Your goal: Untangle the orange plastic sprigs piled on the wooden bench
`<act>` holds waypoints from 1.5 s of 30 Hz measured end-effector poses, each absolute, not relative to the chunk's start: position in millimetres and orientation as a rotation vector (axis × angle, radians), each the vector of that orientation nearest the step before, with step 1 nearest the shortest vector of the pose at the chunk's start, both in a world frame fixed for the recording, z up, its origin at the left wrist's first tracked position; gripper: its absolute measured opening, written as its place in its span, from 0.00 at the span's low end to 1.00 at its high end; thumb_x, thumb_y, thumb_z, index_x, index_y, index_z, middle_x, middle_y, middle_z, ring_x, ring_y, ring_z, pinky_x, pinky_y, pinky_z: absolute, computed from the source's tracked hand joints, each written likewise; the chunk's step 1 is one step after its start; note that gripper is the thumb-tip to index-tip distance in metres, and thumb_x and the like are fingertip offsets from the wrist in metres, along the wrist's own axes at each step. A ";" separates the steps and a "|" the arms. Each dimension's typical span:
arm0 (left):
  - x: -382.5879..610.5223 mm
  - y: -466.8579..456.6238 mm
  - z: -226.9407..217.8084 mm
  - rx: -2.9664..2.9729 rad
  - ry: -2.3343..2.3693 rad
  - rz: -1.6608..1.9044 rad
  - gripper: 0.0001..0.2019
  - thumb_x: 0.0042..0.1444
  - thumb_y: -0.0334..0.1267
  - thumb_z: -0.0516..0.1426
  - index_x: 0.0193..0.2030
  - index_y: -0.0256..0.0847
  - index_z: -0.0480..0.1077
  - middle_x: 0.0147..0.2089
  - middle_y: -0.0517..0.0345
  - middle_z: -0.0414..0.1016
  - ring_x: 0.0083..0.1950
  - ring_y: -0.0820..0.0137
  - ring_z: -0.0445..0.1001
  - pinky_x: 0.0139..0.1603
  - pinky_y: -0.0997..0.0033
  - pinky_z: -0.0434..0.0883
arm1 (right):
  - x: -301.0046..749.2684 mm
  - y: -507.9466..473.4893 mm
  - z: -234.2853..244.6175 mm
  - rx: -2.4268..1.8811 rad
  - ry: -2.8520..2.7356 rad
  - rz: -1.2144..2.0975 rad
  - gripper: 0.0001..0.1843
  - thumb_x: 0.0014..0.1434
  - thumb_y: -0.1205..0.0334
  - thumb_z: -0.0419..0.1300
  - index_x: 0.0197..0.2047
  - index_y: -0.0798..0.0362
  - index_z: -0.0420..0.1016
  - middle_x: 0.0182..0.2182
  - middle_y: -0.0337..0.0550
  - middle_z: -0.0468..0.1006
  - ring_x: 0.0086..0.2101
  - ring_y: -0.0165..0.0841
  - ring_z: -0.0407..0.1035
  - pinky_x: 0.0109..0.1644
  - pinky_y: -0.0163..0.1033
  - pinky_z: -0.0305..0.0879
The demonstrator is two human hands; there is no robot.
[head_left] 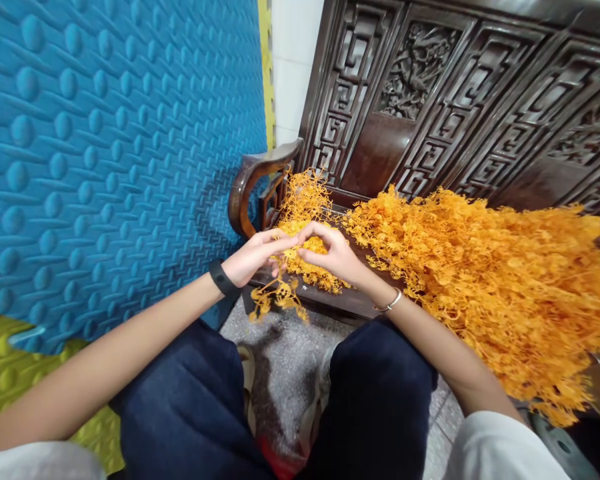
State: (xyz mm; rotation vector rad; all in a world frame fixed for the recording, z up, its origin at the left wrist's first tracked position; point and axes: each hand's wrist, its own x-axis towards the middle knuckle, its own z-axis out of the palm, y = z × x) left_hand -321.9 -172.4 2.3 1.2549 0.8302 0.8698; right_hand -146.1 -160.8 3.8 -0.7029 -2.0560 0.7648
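Observation:
My left hand and my right hand meet fingertip to fingertip over the seat of a dark carved wooden bench. Both pinch an orange plastic sprig, a frilly artificial plant piece. A loose part of it dangles below my left hand past the seat's front edge. A black band sits on my left wrist, a silver bangle on my right. A big heap of the same orange sprigs lies on the seat to the right, and a smaller tuft stands behind my hands.
A blue embossed foam mat stands upright on the left, with a yellow mat low beside it. The bench's curved armrest is just left of my hands. My knees in dark trousers frame grey speckled floor.

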 end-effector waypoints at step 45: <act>-323.6 -152.4 -27.7 1.446 1.182 0.823 0.09 0.49 0.40 0.56 0.24 0.38 0.66 0.15 0.64 0.63 0.16 0.78 0.55 0.20 0.77 0.49 | -103.1 -63.6 -56.3 -1.147 -0.918 0.709 0.10 0.51 0.64 0.54 0.23 0.50 0.55 0.22 0.34 0.62 0.25 0.26 0.59 0.35 0.36 0.61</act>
